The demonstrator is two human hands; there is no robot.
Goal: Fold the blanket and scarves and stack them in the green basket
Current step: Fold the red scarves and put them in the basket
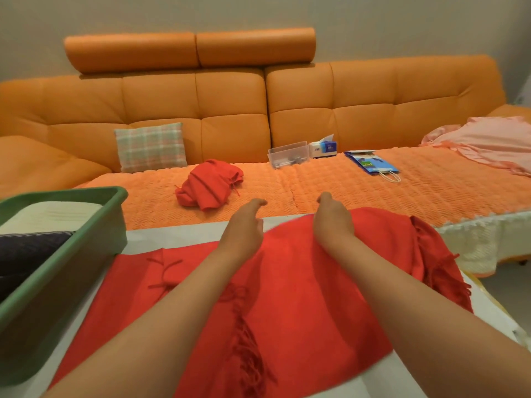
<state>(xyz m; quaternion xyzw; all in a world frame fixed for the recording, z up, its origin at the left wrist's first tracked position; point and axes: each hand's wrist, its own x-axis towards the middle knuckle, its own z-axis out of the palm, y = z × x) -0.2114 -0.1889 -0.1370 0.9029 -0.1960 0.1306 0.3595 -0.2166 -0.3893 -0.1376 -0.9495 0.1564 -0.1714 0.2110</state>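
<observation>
Nearest you, the red scarf [301,282] lies spread on the white surface [172,234], and both of your forearms reach across it. Its long axis runs left to right, slanting slightly away from you toward the right. There a fringed end [439,271] hangs bunched over the edge of the surface. A second line of fringe [244,334] crosses the cloth near its middle, which suggests that one layer lies folded over another.

Grip state: the left grip [244,222] and the right grip [333,222] are both released. Their fingers are loosely curled, point away from you and hold nothing. Both sit at the far long edge of the scarf, the right grip over the cloth and the left grip at its border. Whether either touches the cloth cannot be told.

On your left stands the green basket [66,193], with one corner just beside the scarf's left end. It holds a folded white blanket [54,215] and a dark folded item [26,254]. A second red scarf [209,185] lies crumpled on the sofa [230,116] seat, beyond the left grip and slightly to its left.

Judgement: the scarf on the surface is partly folded. For the next fold, take the far edge, which lies directly beneath both grips, and bring it across the short axis toward you. The left grip is nearer both the basket and the crumpled scarf.
</observation>
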